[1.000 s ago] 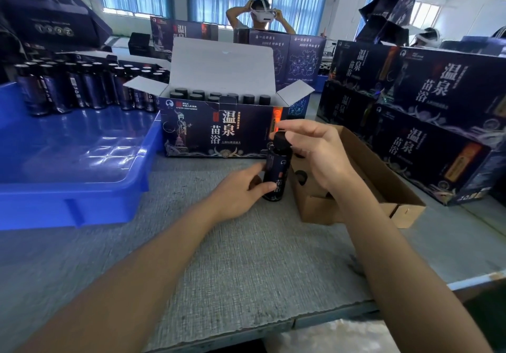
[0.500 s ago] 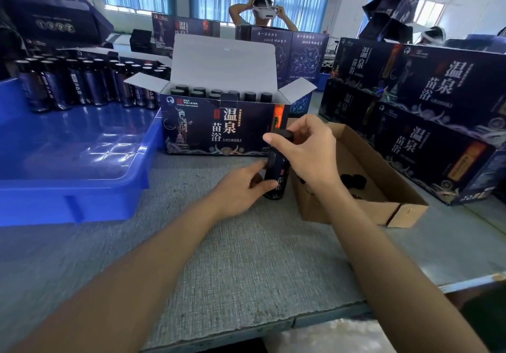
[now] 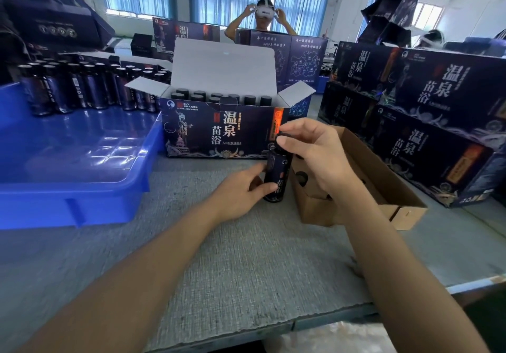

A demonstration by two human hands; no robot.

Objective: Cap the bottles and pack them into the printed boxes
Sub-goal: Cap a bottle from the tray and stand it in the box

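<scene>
While the left hand (image 3: pixel 241 192) is gripping the upright bottle (image 3: pixel 275 177) on the table (image 3: pixel 246 270), the right hand (image 3: pixel 315 153) is pinching its black cap (image 3: pixel 282 137) (partly hidden by fingers).

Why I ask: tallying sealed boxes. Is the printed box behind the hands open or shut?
Open: the printed box has its lid upright, flaps spread, capped bottles showing inside.

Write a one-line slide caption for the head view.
The left hand steadies a dark bottle on the table while the right hand pinches its cap before an open printed box.
</scene>
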